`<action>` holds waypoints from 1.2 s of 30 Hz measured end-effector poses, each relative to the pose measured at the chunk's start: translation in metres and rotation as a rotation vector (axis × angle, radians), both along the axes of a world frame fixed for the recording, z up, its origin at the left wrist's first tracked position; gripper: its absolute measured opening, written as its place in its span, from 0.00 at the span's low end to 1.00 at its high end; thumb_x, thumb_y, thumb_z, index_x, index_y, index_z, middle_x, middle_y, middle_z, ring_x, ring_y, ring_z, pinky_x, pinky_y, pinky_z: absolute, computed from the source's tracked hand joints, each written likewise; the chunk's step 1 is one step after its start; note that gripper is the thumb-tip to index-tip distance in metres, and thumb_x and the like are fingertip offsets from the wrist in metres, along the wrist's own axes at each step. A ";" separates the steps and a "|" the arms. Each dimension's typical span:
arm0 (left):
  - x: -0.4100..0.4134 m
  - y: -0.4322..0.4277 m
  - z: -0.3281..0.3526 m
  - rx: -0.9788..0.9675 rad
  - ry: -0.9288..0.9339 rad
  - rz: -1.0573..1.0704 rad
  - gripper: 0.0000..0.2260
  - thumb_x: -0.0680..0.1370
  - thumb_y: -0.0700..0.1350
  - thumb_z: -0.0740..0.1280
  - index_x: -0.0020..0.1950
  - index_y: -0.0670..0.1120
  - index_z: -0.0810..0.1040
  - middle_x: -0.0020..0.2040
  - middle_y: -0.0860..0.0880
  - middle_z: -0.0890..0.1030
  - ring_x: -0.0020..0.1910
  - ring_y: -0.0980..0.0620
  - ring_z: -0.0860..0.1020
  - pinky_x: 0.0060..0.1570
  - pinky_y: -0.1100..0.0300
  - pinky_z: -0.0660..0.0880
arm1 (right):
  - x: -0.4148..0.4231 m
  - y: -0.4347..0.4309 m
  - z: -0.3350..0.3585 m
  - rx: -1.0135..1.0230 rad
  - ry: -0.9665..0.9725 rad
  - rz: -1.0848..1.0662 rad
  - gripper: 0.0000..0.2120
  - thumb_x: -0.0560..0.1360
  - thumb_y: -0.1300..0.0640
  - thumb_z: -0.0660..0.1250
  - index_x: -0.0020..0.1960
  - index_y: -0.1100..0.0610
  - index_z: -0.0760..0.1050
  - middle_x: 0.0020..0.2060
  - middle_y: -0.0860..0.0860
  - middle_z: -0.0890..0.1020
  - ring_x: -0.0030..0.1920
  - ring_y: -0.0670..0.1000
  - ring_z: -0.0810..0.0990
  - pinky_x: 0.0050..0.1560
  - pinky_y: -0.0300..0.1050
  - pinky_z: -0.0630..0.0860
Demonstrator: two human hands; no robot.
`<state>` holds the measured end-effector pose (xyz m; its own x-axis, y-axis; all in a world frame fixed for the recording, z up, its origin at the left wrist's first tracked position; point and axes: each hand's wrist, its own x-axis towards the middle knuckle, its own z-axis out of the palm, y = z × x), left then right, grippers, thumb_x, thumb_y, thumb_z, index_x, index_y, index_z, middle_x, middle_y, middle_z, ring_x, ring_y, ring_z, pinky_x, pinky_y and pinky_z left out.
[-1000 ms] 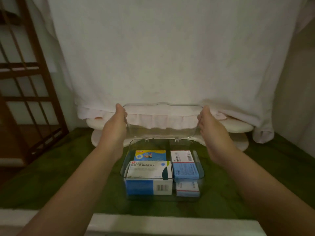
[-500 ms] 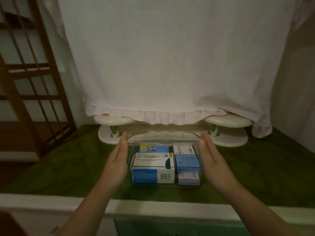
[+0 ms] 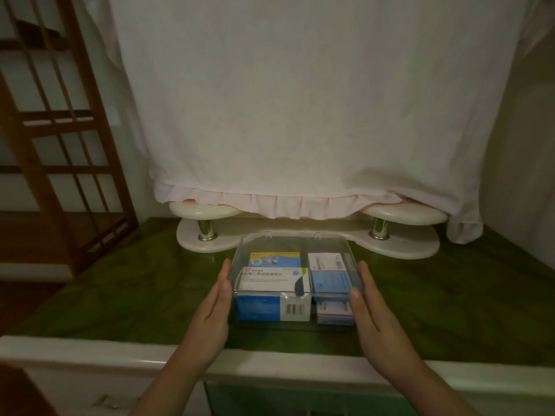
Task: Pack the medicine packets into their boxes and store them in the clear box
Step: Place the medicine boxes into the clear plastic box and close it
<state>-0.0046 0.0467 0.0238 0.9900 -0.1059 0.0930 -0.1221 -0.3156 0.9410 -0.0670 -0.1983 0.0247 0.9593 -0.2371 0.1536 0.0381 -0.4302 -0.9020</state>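
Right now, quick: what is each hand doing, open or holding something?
Left hand: open, straight fingers against the lid's left edge.
Right hand: open, straight fingers against the lid's right edge.

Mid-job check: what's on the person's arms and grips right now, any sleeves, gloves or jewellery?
Nothing worn that shows. The left forearm and right forearm are bare down to the frame's bottom edge, with no sleeve or cuff. The left grip and right grip are ungloved hands, with no ring, watch, band or marking visible. Dim light may hide fine detail.
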 end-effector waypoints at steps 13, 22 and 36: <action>0.002 -0.003 -0.001 -0.046 0.044 0.056 0.22 0.81 0.60 0.47 0.76 0.67 0.54 0.79 0.58 0.58 0.78 0.50 0.56 0.74 0.47 0.55 | 0.001 0.005 -0.001 0.138 0.033 -0.045 0.28 0.80 0.41 0.52 0.78 0.39 0.48 0.64 0.37 0.68 0.51 0.28 0.68 0.53 0.27 0.65; 0.028 0.003 -0.001 -0.269 0.104 0.172 0.22 0.80 0.64 0.53 0.73 0.63 0.64 0.75 0.57 0.68 0.72 0.52 0.67 0.70 0.48 0.63 | 0.015 -0.003 0.015 0.256 0.046 -0.205 0.27 0.80 0.38 0.50 0.78 0.41 0.53 0.77 0.44 0.61 0.76 0.51 0.60 0.72 0.53 0.59; 0.039 -0.024 0.001 -0.426 0.345 0.181 0.15 0.80 0.59 0.60 0.55 0.51 0.81 0.46 0.51 0.87 0.52 0.47 0.82 0.62 0.45 0.74 | 0.052 -0.009 -0.002 0.503 0.167 -0.190 0.36 0.67 0.26 0.63 0.70 0.40 0.69 0.64 0.48 0.79 0.62 0.56 0.79 0.63 0.65 0.73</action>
